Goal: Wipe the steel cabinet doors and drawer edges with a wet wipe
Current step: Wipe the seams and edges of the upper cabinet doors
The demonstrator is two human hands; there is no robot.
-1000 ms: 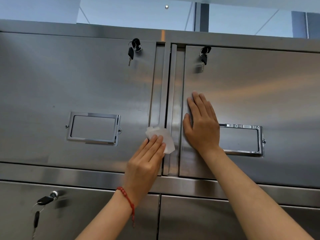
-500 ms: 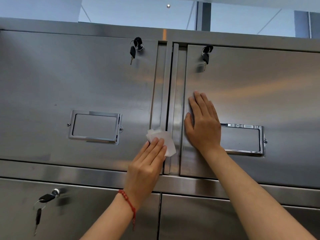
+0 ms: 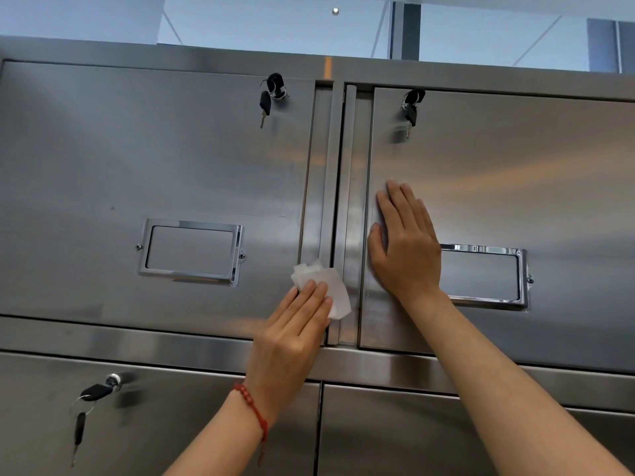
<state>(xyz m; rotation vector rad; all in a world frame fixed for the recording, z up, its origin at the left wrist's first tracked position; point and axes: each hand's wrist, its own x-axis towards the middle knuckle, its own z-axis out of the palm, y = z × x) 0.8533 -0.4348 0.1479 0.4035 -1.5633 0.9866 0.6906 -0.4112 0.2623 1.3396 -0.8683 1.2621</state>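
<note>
Steel cabinet front [image 3: 137, 159] fills the view, four doors showing: two above, two below. Left hand [image 3: 292, 338] has barely shifted in the last second, flat fingers pressing the wet wipe [image 3: 330, 286] low on the centre edge strip [image 3: 331, 201] between the upper doors, so that seam looks mid-wipe. Right hand [image 3: 407, 245] stays spread flat on the upper right door [image 3: 515, 166], grasping nothing. Three key sets, two label frames.
</note>
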